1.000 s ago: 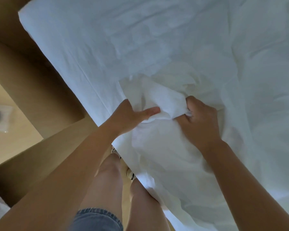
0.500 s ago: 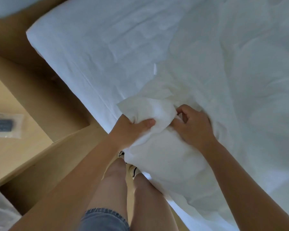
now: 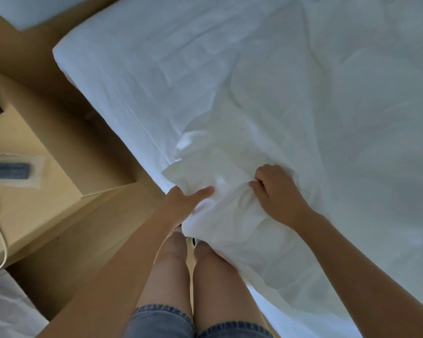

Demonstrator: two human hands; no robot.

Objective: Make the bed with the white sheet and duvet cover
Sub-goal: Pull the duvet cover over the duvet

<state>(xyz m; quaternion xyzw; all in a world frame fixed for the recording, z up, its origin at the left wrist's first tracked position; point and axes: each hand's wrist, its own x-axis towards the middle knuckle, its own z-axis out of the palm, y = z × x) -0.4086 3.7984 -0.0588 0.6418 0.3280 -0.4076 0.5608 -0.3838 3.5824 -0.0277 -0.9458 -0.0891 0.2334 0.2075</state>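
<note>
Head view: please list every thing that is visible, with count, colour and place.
duvet cover: one, white, crumpled at the bed's near edge
sheet: one, white, over the mattress, upper left
bedside table: one, light wood, left of the bed
wrapped item: one, dark blue in clear wrap, on the bedside table
cable: one, white, on the bedside table, far left
shorts: one, blue denim, bottom centre
left hand: one, grips the duvet cover, thumb on top
right hand: one, fingers curled into the duvet cover

Light: dim and cool for you, daylight-blue, brightest on the bunched duvet cover at centre.
Shadow: darkest beside the nightstand, left of frame.
Blur: soft throughout; upper left smears.
Edges: wide-angle stretch at your lower corners.
</note>
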